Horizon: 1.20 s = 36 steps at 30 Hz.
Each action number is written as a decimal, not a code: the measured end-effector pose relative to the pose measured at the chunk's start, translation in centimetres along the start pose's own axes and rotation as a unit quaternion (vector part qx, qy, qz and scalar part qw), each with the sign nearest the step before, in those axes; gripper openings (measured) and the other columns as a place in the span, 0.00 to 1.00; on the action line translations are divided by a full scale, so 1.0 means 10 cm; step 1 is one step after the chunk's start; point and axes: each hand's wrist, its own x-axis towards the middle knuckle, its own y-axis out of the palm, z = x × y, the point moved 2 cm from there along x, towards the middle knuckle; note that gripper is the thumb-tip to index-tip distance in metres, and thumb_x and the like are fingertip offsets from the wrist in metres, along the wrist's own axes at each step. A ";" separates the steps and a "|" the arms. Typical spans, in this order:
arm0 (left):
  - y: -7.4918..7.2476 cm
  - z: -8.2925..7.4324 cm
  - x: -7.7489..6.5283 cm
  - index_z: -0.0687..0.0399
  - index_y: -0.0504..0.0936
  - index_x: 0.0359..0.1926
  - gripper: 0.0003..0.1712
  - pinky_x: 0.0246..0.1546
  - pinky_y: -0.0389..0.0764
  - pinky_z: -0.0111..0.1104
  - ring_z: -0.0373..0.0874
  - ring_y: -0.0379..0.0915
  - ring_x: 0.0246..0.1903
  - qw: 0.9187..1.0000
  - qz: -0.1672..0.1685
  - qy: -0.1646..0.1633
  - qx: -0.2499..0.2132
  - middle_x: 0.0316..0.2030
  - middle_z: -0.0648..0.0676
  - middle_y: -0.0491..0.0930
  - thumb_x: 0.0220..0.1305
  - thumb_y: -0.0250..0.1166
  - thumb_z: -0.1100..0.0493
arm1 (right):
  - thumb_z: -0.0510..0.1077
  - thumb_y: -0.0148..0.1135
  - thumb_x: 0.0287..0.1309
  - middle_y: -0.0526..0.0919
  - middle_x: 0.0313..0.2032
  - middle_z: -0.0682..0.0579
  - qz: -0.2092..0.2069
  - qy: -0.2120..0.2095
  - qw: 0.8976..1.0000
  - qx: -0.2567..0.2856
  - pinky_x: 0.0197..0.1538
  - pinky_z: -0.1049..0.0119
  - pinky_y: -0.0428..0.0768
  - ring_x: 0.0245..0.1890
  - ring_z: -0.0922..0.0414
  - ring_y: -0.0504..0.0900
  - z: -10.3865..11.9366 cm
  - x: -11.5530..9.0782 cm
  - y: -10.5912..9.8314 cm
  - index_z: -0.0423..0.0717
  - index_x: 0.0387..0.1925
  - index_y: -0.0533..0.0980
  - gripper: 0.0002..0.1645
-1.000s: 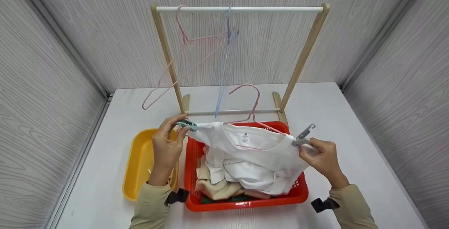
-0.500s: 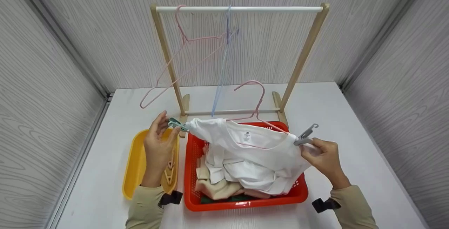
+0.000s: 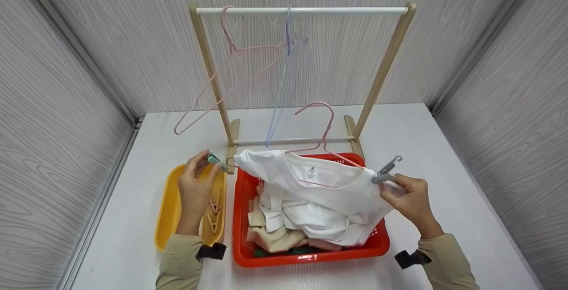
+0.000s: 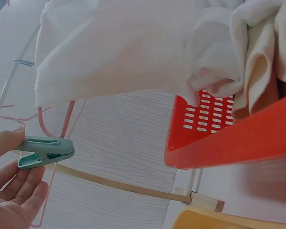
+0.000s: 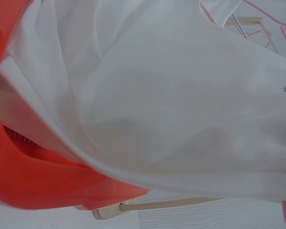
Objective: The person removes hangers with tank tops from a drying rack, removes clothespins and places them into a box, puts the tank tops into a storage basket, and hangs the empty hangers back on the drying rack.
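Note:
A white shirt (image 3: 328, 201) is draped over a pink hanger (image 3: 327, 134), its lower part in the red basket. My left hand (image 3: 195, 190) pinches a green clothespin (image 4: 47, 151) between thumb and fingers. That clothespin is apart from the cloth, beside the hanger's pink end (image 4: 57, 126), which pokes out of the left sleeve (image 4: 100, 57). At the other shoulder, a grey clothespin (image 3: 384, 175) sits on the shirt, and my right hand (image 3: 408, 196) pinches its lower end. In the right wrist view the shirt hides most of that hand.
The red basket (image 3: 310, 259) holds beige, white and dark green cloth. Left of it stands a yellow tray (image 3: 165, 219) with several wooden clothespins (image 3: 214, 216). Behind is a rack with a white rail (image 3: 346, 11), bearing a pink hanger (image 3: 228, 37) and a blue hanger (image 3: 279, 90).
My left hand has moved left with the green clothespin, off the sleeve, and the hanger's end now shows. The shirt and hanger shifted slightly right. My right hand has barely moved.

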 end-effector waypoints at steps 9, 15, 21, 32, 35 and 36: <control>-0.03 0.19 0.06 0.66 0.75 0.58 0.25 0.60 0.74 0.22 0.38 0.77 0.49 0.999 -0.006 -0.044 0.021 0.51 0.64 0.79 0.59 0.67 0.66 | 0.18 0.65 0.26 0.82 0.17 0.38 -0.009 0.002 1.000 0.005 0.24 0.87 0.69 0.15 0.66 0.63 0.00 -0.01 0.01 0.31 0.22 0.80 0.14; -0.05 0.37 0.10 0.64 0.73 0.61 0.26 0.65 0.73 0.37 0.51 0.74 0.55 0.994 0.007 -0.104 0.036 0.53 0.65 0.78 0.63 0.64 0.63 | 0.19 0.66 0.28 0.82 0.17 0.39 -0.002 -0.001 1.000 0.002 0.21 0.84 0.68 0.14 0.65 0.63 0.00 -0.03 0.02 0.33 0.22 0.81 0.13; -0.03 0.57 0.15 0.66 0.73 0.60 0.25 0.63 0.75 0.44 0.56 0.75 0.54 0.989 0.003 -0.137 0.063 0.52 0.68 0.77 0.62 0.65 0.63 | 0.20 0.65 0.29 0.81 0.17 0.39 -0.001 -0.005 1.000 0.001 0.22 0.84 0.69 0.14 0.65 0.63 0.00 -0.04 0.02 0.32 0.21 0.80 0.11; 0.06 0.80 0.21 0.65 0.75 0.57 0.22 0.48 0.79 0.29 0.55 0.77 0.51 0.978 0.015 -0.181 0.099 0.51 0.68 0.79 0.62 0.64 0.62 | 0.17 0.65 0.27 0.81 0.17 0.38 -0.005 0.014 1.000 0.006 0.27 0.89 0.72 0.14 0.67 0.63 0.01 -0.07 0.01 0.31 0.21 0.79 0.14; 0.07 0.86 0.23 0.67 0.76 0.54 0.21 0.51 0.79 0.40 0.57 0.78 0.48 0.978 0.014 -0.174 0.113 0.49 0.69 0.80 0.61 0.65 0.63 | 0.16 0.63 0.25 0.79 0.15 0.38 -0.011 0.008 1.000 0.007 0.21 0.86 0.67 0.14 0.66 0.60 0.02 -0.06 0.01 0.30 0.20 0.78 0.14; 0.07 0.88 0.24 0.68 0.76 0.54 0.21 0.52 0.78 0.42 0.58 0.78 0.47 0.978 0.015 -0.171 0.119 0.49 0.70 0.80 0.60 0.65 0.64 | 0.16 0.62 0.25 0.78 0.14 0.39 -0.013 0.005 1.000 0.007 0.19 0.83 0.65 0.14 0.66 0.59 0.02 -0.06 0.01 0.30 0.19 0.77 0.13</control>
